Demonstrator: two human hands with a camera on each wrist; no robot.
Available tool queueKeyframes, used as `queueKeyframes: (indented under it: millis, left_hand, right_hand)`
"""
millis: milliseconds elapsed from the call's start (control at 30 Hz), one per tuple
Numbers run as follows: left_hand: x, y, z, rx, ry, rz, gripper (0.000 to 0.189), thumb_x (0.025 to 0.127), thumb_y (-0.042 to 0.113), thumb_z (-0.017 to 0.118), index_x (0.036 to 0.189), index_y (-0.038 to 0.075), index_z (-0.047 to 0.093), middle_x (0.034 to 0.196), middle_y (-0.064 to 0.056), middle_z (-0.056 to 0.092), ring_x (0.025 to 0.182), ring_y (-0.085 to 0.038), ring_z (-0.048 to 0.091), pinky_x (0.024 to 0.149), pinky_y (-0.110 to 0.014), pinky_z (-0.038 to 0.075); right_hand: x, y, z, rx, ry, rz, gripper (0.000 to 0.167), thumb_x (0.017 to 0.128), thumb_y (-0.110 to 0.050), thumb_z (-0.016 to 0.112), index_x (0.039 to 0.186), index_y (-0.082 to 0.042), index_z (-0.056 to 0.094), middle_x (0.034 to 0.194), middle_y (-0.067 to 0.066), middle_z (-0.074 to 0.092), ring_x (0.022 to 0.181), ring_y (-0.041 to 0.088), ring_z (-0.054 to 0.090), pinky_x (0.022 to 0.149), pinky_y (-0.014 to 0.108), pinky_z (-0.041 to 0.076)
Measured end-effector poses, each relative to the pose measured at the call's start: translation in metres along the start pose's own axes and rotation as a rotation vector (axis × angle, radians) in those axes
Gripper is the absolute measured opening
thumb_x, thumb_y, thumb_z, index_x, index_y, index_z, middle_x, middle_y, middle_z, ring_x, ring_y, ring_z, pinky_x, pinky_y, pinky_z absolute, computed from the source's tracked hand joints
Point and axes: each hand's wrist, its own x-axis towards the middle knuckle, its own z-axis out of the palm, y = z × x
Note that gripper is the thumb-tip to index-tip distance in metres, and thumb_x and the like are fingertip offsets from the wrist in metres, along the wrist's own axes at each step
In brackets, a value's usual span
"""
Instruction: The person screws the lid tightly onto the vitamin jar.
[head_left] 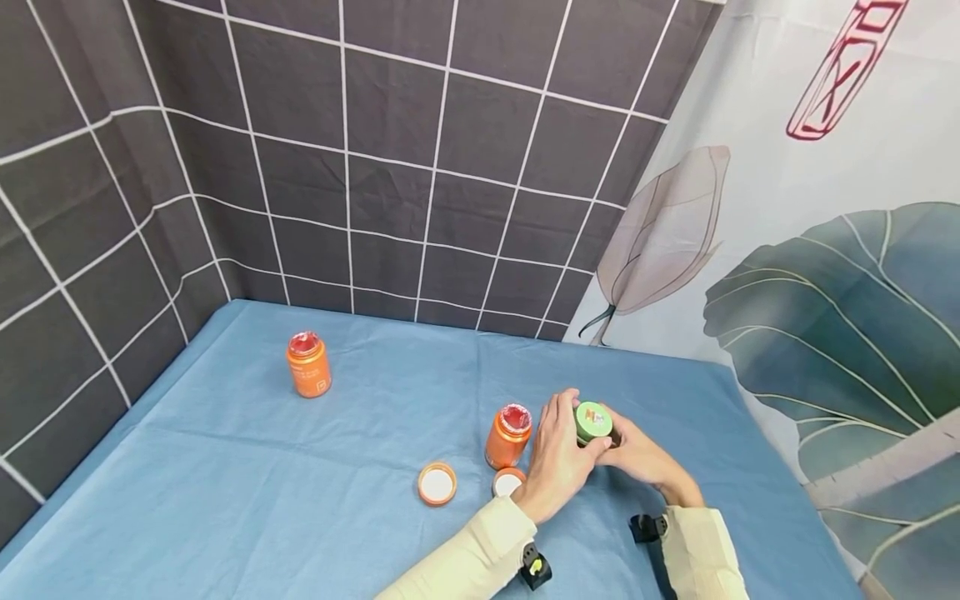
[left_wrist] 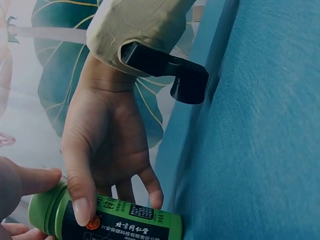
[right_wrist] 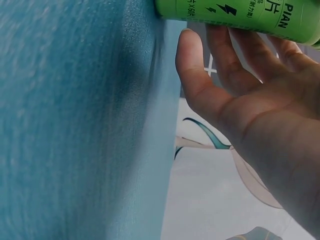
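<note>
A green pill bottle [left_wrist: 135,220] with a dark label stands upright on the blue cloth in front of the person. Its round green cap [head_left: 594,420] is on top. The left hand [head_left: 557,462] has its thumb and fingers about the cap from the left. From the other side the right hand [head_left: 645,456] holds the bottle's body, its thumb across the label in the left wrist view. Just left of the left hand stands an orange jar [head_left: 507,437], uncapped, with a reddish inside. An upturned orange lid [head_left: 508,482] is partly hidden behind the left wrist.
Another uncapped orange jar [head_left: 308,365] stands farther off at the left. A second upturned orange lid [head_left: 437,484] lies left of the hands. Blue cloth [head_left: 262,500] covers the table. Dark grid-patterned fabric [head_left: 390,183] and a leaf-printed curtain [head_left: 862,317] hang behind and at the right.
</note>
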Motion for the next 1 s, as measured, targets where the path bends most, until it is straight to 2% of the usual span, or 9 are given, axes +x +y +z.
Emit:
queueKeyframes:
  millis: [133, 433, 600, 867, 1000]
  left_hand:
    - [0.0003, -0.0008, -0.0012, -0.021, -0.017, 0.008, 0.061, 0.078, 0.028, 0.072, 0.128, 0.015, 0.04, 0.117, 0.002, 0.05, 0.104, -0.012, 0.047, 0.088, -0.028, 0.042]
    - [0.0011, -0.0014, -0.0025, -0.054, -0.042, -0.019, 0.058, 0.081, 0.03, 0.068, 0.13, 0.016, 0.039, 0.121, 0.001, 0.049, 0.106, -0.012, 0.047, 0.09, -0.029, 0.041]
    - [0.0022, -0.0013, -0.0039, -0.066, -0.057, -0.035, 0.058, 0.082, 0.03, 0.068, 0.131, 0.016, 0.04, 0.122, 0.001, 0.05, 0.106, -0.013, 0.048, 0.09, -0.03, 0.042]
    - [0.0033, 0.001, -0.0076, -0.056, -0.119, -0.045, 0.059, 0.084, 0.025, 0.067, 0.135, 0.012, 0.039, 0.128, -0.002, 0.05, 0.109, -0.013, 0.051, 0.091, -0.03, 0.043]
    - [0.0039, 0.0018, -0.0094, -0.051, -0.136, -0.046, 0.061, 0.083, 0.023, 0.066, 0.136, 0.013, 0.038, 0.129, -0.002, 0.049, 0.109, -0.013, 0.051, 0.091, -0.031, 0.043]
  right_hand:
    - [0.0, 0.0003, 0.0004, -0.016, 0.009, 0.01, 0.065, 0.078, -0.007, 0.071, 0.134, -0.003, 0.039, 0.119, 0.009, 0.05, 0.1, 0.009, 0.049, 0.083, 0.024, 0.042]
    - [-0.0001, 0.0005, 0.0007, -0.05, 0.02, 0.024, 0.068, 0.078, -0.011, 0.071, 0.137, -0.005, 0.037, 0.128, 0.013, 0.046, 0.107, 0.008, 0.047, 0.087, 0.024, 0.04]
    - [0.0003, 0.0009, 0.0013, -0.069, 0.041, 0.062, 0.068, 0.078, -0.015, 0.072, 0.137, -0.009, 0.038, 0.132, 0.01, 0.045, 0.11, 0.01, 0.045, 0.089, 0.027, 0.039]
    - [0.0004, -0.0005, 0.0028, -0.036, 0.022, 0.062, 0.053, 0.079, -0.013, 0.071, 0.126, -0.011, 0.047, 0.113, 0.007, 0.054, 0.097, 0.014, 0.05, 0.082, 0.033, 0.043]
    - [0.0002, -0.0007, 0.0026, -0.039, 0.02, 0.058, 0.054, 0.08, -0.014, 0.07, 0.128, -0.012, 0.046, 0.116, 0.008, 0.053, 0.099, 0.012, 0.05, 0.083, 0.032, 0.042]
